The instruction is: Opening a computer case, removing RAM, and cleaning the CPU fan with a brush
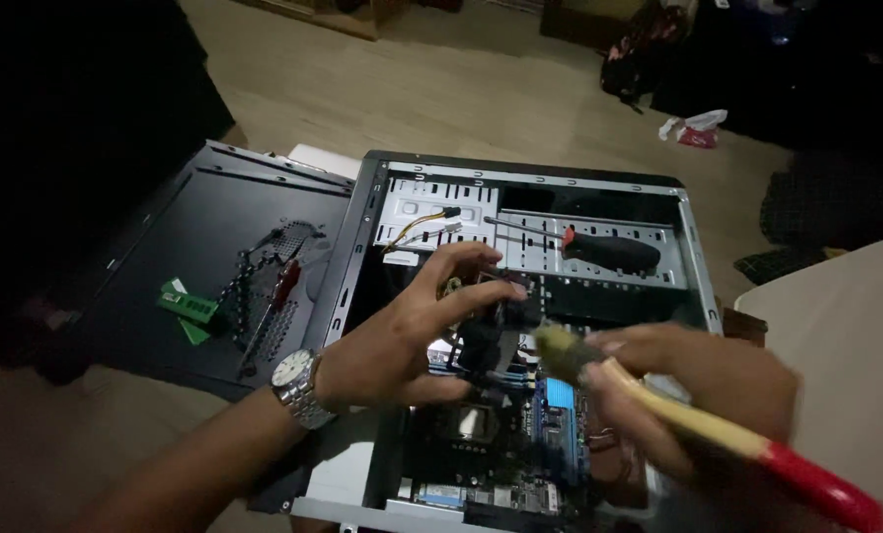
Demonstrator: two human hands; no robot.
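A: What has the left hand (402, 331) got?

B: A dark cooler fan (496, 331), pinched between thumb below and fingers curled over the top. It is lifted clear of the motherboard (550, 434), over the middle of the open computer case (377, 212).

A: And the right hand (693, 390)?

B: Closed in a fist around a paintbrush (698, 419) with a pale wooden stem and a red handle end. The bristles point toward the left hand and sit right at the fan's near edge. The right hand and brush are blurred, so I cannot tell whether the bristles touch.

A: How far along does the job look?

B: I'd judge it mid-way. The side panel (214, 266) is already off and lies beyond the left wrist, out to the left. On it rest two green memory sticks (187, 308) and a thin red-handled screwdriver (268, 311). The processor socket (471, 422) sits bare just under the left hand, so the cooler is out. The brushing of the fan seems to be in hand; putting the fan, the sticks and the panel back is all still undone.

A: Anything else nearby?

B: A larger screwdriver (599, 252) with a black and red grip lies on the drive cage, just past the left fingertips. Yellow and black wires (422, 227) hang loose beside it. The case rests on a pale floor (441, 89), and a wristwatch (293, 385) is on the left wrist.
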